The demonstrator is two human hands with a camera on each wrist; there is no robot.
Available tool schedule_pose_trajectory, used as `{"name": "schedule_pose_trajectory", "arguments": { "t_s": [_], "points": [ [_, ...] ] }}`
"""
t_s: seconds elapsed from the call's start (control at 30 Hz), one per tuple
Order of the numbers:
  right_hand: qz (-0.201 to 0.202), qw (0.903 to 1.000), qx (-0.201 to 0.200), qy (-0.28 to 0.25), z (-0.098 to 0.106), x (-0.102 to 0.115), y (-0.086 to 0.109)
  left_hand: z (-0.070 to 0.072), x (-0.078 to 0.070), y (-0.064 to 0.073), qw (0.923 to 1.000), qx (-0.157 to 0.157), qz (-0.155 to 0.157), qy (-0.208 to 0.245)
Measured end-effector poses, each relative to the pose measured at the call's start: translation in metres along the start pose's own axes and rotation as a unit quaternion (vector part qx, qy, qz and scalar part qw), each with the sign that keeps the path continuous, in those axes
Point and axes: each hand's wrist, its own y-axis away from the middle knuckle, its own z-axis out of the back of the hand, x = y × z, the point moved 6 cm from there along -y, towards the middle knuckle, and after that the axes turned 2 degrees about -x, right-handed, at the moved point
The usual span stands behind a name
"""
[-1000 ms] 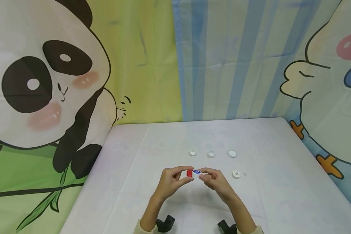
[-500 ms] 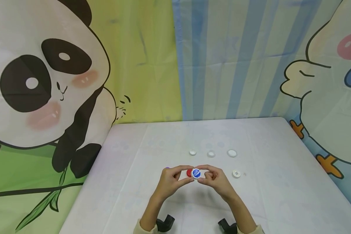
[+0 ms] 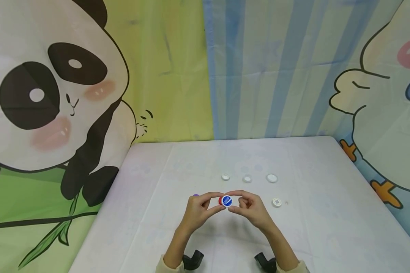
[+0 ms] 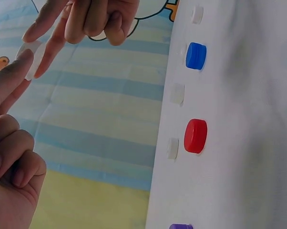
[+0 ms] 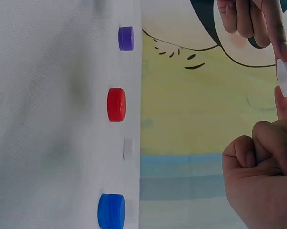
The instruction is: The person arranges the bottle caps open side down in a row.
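Observation:
Both hands hold a small white bottle cap point(image 3: 227, 201) above the table, its blue printed top towards the head view. My left hand point(image 3: 197, 213) pinches it from the left with thumb and index finger. From the right, the thumb and index finger of my right hand point(image 3: 254, 210) pinch the same cap. In the left wrist view the cap point(image 4: 34, 59) appears as a pale disc between the fingertips. A red cap point(image 3: 220, 201) lies on the table behind, partly covered. A blue cap point(image 4: 196, 56) on the table is hidden in the head view.
Three whitish round caps or rings lie in a row farther back, the rightmost ring point(image 3: 271, 178) the largest. Another white cap point(image 3: 276, 203) lies right of my right hand. A purple cap point(image 5: 126, 38) stands behind my left hand. Printed curtains point(image 3: 177, 76) border the white table point(image 3: 164, 163).
The white cap has tilted so that its blue printed top faces the head view, and it has shifted slightly left. My right index finger has moved to its upper edge. The left hand barely moved.

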Motion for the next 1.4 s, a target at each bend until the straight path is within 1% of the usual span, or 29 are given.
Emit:
{"name": "schedule_pose_trajectory", "arguments": {
  "t_s": [0.03, 0.1, 0.17, 0.23, 0.3, 0.33, 0.43, 0.53, 0.57, 0.63, 0.67, 0.77, 0.83, 0.97, 1.07, 1.13, 1.23, 1.4],
  "points": [
    [0.006, 0.9998, -0.007, 0.017, 0.0, 0.003, -0.001, 0.001, 0.0, -0.001, 1.0, -0.004, -0.001, 0.001],
    [0.024, 0.9981, -0.025, 0.051, -0.001, 0.008, -0.004, 0.003, 0.0, -0.002, 0.9999, -0.008, 0.008, 0.01],
    [0.045, 0.9943, -0.047, 0.085, -0.002, 0.013, -0.007, 0.008, -0.005, -0.007, 0.9996, -0.012, 0.016, 0.018],
    [0.065, 0.9888, -0.07, 0.115, -0.004, 0.019, -0.012, 0.015, -0.01, -0.012, 0.9994, -0.017, 0.021, 0.023],
    [0.081, 0.9817, -0.089, 0.147, -0.005, 0.014, -0.019, 0.023, -0.012, -0.017, 0.9992, -0.021, 0.024, 0.022],
    [0.088, 0.9776, -0.096, 0.165, -0.005, 0.012, -0.023, 0.025, -0.008, -0.019, 0.9992, -0.023, 0.026, 0.022],
    [0.105, 0.9652, -0.105, 0.216, -0.008, 0.003, -0.041, 0.03, 0.016, -0.024, 0.9989, -0.025, 0.038, 0.015],
    [0.114, 0.9538, -0.1, 0.259, -0.013, 0.001, -0.063, 0.037, 0.046, -0.032, 0.9983, -0.025, 0.052, -0.005],
    [0.112, 0.9515, -0.096, 0.27, -0.014, 0.0, -0.072, 0.04, 0.053, -0.036, 0.9981, -0.025, 0.055, -0.011],
    [0.102, 0.9471, -0.091, 0.29, -0.017, -0.006, -0.088, 0.045, 0.067, -0.043, 0.9978, -0.023, 0.056, -0.028],
    [0.092, 0.9464, -0.088, 0.297, -0.019, -0.01, -0.095, 0.047, 0.075, -0.046, 0.9976, -0.02, 0.058, -0.033],
    [0.054, 0.9463, -0.077, 0.309, -0.022, -0.028, -0.114, 0.048, 0.099, -0.052, 0.9961, -0.003, 0.076, -0.045],
    [0.028, 0.9459, -0.068, 0.316, -0.025, -0.041, -0.122, 0.047, 0.115, -0.053, 0.9945, 0.01, 0.092, -0.048],
    [-0.016, 0.9401, -0.052, 0.336, -0.03, -0.065, -0.133, 0.041, 0.144, -0.05, 0.9893, 0.032, 0.135, -0.045],
    [-0.039, 0.9349, -0.044, 0.35, -0.031, -0.08, -0.137, 0.034, 0.164, -0.045, 0.9838, 0.051, 0.167, -0.041],
    [-0.05, 0.9316, -0.04, 0.358, -0.032, -0.088, -0.139, 0.028, 0.175, -0.041, 0.9805, 0.065, 0.181, -0.039],
    [-0.063, 0.9287, -0.031, 0.364, -0.032, -0.098, -0.14, 0.021, 0.186, -0.037, 0.9768, 0.081, 0.195, -0.037],
    [-0.078, 0.9303, -0.022, 0.358, -0.032, -0.107, -0.139, 0.015, 0.195, -0.034, 0.9719, 0.097, 0.211, -0.037]
  ]
}}
